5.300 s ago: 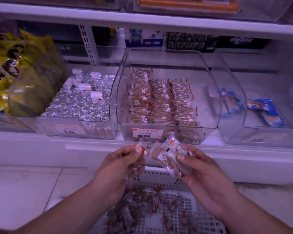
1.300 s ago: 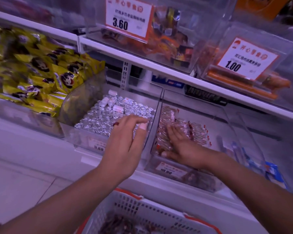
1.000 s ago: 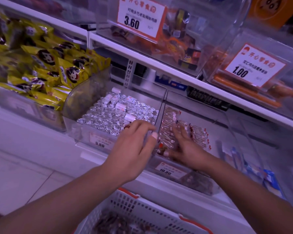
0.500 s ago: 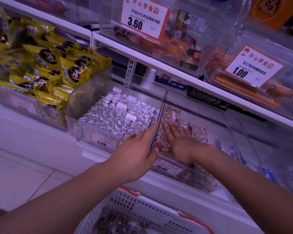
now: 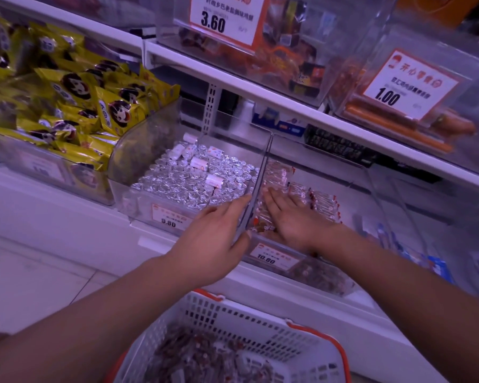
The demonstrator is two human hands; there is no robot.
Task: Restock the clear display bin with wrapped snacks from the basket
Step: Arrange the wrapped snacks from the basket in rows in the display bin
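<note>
Both hands are at the clear display bin (image 5: 351, 172). Right hand (image 5: 293, 219) lies flat, fingers straight, pressing on the wrapped snacks (image 5: 321, 201) inside it; left hand (image 5: 213, 239) straddles the bin's left wall, fingers extended outside, thumb inside. Below the forearms, the white basket (image 5: 249, 322) holds more wrapped snacks. Left of the left hand, a neighbouring bin (image 5: 138, 150) holds foil-wrapped pieces (image 5: 188, 181).
</note>
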